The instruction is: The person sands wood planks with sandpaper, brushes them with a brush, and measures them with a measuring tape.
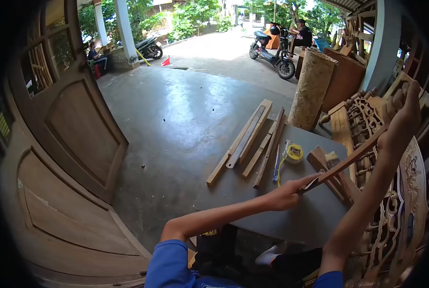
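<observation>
A long, thin wooden strip (351,158) slants up to the right above the grey table (272,221). My left hand (291,193) is closed round its lower end, where a dark folded piece (311,183) lies against the wood. Higher up, my right hand (400,113) is raised near the strip's upper end, its fingers curled round it. Under the strip, wooden blocks (337,187) and a brush (331,157) rest on the table. To the left of them are a yellow tape roll (294,152), a blue pen (276,164), several wooden strips (268,153) and a metal ruler (246,137).
Carved wooden furniture (368,125) stands close on the right, beside a rolled woven mat (313,89). Wooden door panels (82,125) are at the left. Outside are motorbikes (274,50), a person (302,34) at the right and another person (95,55) at the left.
</observation>
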Demonstrator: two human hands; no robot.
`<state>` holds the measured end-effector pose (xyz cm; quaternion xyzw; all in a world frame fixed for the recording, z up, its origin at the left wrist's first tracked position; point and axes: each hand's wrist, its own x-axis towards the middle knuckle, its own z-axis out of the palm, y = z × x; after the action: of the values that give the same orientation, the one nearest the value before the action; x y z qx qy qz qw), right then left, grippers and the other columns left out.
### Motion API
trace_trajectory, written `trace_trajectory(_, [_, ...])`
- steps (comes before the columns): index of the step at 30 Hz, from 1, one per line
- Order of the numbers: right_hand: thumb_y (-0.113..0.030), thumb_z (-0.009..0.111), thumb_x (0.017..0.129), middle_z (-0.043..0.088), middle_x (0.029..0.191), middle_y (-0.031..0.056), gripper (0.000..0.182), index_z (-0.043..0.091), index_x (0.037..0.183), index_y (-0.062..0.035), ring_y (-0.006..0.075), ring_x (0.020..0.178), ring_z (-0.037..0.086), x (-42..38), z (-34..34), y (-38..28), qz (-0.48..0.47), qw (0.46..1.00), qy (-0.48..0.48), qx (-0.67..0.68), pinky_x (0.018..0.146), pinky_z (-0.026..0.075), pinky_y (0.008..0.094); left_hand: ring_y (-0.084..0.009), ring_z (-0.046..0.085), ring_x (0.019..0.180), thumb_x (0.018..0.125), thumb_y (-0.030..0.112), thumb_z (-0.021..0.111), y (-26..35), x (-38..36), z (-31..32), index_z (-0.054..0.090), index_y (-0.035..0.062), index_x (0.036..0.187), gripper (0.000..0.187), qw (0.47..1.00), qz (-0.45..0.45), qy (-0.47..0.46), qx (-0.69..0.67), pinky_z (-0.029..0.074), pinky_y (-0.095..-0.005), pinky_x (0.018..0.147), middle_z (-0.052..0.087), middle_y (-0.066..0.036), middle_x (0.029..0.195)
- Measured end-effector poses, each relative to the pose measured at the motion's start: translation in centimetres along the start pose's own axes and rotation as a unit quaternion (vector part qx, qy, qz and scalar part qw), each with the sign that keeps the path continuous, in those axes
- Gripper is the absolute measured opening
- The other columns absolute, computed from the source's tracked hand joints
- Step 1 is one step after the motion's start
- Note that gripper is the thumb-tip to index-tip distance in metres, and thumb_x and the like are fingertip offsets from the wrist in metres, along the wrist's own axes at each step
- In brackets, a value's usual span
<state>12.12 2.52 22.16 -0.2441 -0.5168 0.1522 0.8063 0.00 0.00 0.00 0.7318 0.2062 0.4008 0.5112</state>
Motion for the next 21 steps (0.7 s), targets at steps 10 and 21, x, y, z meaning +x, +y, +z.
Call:
trace_trajectory(10, [-0.033, 0.042, 0.091, 0.026, 0.047, -0.0065, 0.038, 0.034, 0.059, -0.0131, 0.0028, 0.037, 0.02, 0.3, -1.8, 0.6, -0.028, 0.999, 0.01, -0.027, 0.034, 0.017, 0.0206, -0.0188, 0.019, 0.131, 0.063, -0.015, 0.027, 3.4, 0.3, 2.1, 0.022, 0.0084, 0.138, 0.078, 0.989, -0.078, 0.06, -0.112, 0.012, -0.0279, 0.105, 0.026, -0.012, 0.14])
trace_trajectory(21, [-0.036, 0.041, 0.092, 0.025, 0.048, -0.007, 0.036, 0.04, 0.065, -0.0123, 0.0018, 0.038, 0.021, 0.5, -2.9, 1.2, -0.028, 1.0, -0.011, -0.007, 0.034, 0.017, 0.0192, -0.0108, 0.031, 0.117, 0.069, -0.011, 0.03, 3.7, 0.7, 1.8, 0.02, 0.0114, 0.139, 0.074, 0.993, -0.076, 0.039, -0.078, 0.026, -0.0224, 0.08, 0.03, -0.009, 0.138])
